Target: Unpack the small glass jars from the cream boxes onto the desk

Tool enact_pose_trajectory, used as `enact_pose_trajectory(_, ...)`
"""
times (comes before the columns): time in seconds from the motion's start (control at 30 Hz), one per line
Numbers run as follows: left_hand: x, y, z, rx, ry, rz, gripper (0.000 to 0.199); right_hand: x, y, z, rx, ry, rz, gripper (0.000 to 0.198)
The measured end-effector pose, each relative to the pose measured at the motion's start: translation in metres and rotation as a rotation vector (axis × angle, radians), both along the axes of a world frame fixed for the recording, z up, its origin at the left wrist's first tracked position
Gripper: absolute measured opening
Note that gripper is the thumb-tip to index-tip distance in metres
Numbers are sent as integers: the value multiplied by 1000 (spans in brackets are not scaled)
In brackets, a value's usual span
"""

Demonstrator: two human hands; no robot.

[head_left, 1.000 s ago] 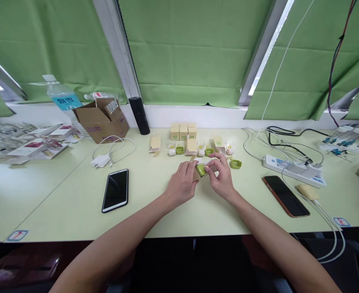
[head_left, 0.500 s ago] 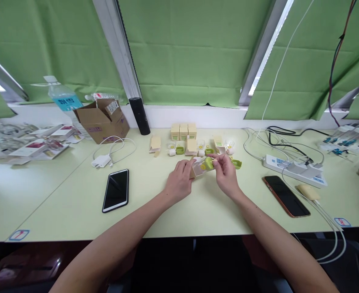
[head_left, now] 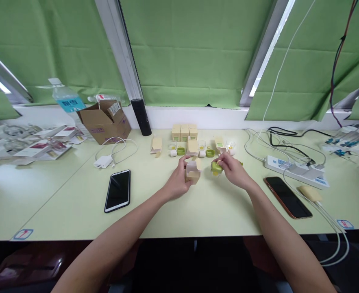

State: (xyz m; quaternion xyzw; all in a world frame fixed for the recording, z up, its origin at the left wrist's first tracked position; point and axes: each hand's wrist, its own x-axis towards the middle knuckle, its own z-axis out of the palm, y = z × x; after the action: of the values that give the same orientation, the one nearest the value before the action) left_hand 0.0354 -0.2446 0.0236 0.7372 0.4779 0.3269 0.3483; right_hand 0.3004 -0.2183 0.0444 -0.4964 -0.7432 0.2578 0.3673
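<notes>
While the left hand [head_left: 177, 180] curls around a small opened carton [head_left: 193, 176], the right hand [head_left: 235, 170], nearly closed, pinches a green object [head_left: 216, 167] apart from the carton, to its right; three pale boxes [head_left: 184, 132] stand beyond the carton.

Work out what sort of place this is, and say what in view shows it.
Probably an office or workshop: green blinds hang behind the pale table, small cream boxes stand on it, and a white power strip lies towards the right.
</notes>
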Motion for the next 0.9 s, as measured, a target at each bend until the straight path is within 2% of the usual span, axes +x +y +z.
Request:
enact_pose_trajectory(0.1, 1, -1, 0, -55, -7, -80, 83, -3, -2, -2, -91, -180, 119, 10)
enact_pose_trajectory(0.2, -1, 0, 0, -77, 29, -84, 82, -4, -3, -4, -134, -232, 153, 8)
enact_pose_trajectory(0.33, -6, 1, 1, -30, 62, -63, 84, -3, -3, -3, -148, -185, 184, 6)
enact_pose_trajectory(0.5, -9, 2, 4, 0, 69, -102, 83, -3, -6, -1, -151, -123, 221, 5)
enact_pose_trajectory(0.73, -17, 7, 10, 46, -41, -188, 82, -5, -10, 6, -155, -82, 252, 6)
enact_pose_trajectory(0.83, -23, 11, 12, 81, -117, -188, 70, -7, -11, 9, -123, -62, 211, 11)
enact_pose_trajectory(0.9, -24, 15, 12, 125, -175, -128, 54, -8, -11, 10, -71, -43, 167, 13)
